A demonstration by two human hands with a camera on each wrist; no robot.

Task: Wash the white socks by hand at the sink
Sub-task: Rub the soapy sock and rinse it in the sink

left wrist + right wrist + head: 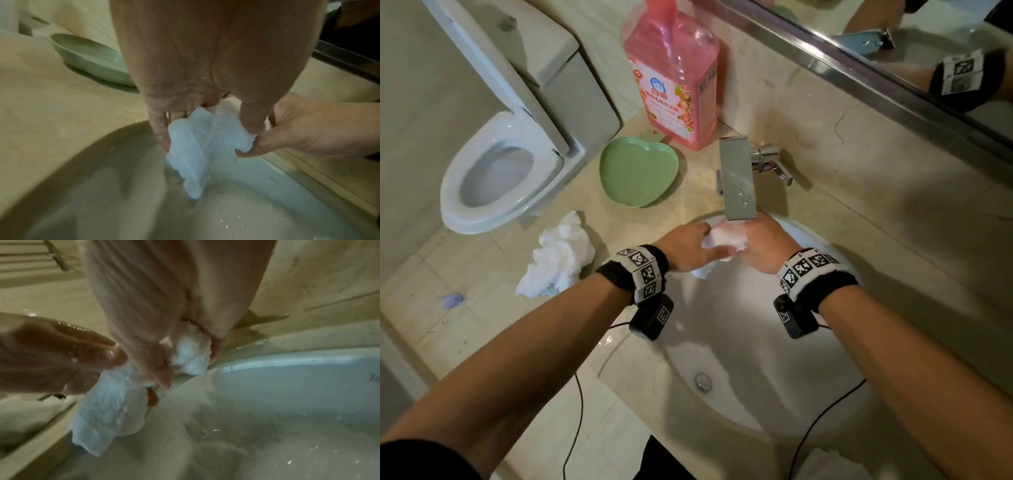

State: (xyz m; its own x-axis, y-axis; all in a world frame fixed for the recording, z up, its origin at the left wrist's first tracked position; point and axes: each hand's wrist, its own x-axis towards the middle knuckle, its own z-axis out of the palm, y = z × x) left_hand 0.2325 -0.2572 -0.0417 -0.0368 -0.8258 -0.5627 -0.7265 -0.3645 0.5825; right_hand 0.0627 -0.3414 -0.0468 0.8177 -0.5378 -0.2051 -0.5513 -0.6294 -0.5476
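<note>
A wet white sock [722, 241] is bunched between both hands right under the chrome faucet spout [739, 181], at the far rim of the white sink [750, 342]. My left hand [693, 248] grips its left part, fingers curled round the cloth [197, 146]. My right hand [763, 243] squeezes the other end [191, 353], and a loose tail of sock [111, 415] hangs down into the basin. A second crumpled white sock [558, 255] lies on the counter left of the sink. Water drops speckle the basin in both wrist views.
A green heart-shaped dish [638, 176] and a pink detergent bottle [674, 75] stand behind the sink on the left. A toilet [500, 171] is beyond the counter's left edge. The mirror [911, 44] runs along the wall. The sink drain [703, 381] sits mid-basin.
</note>
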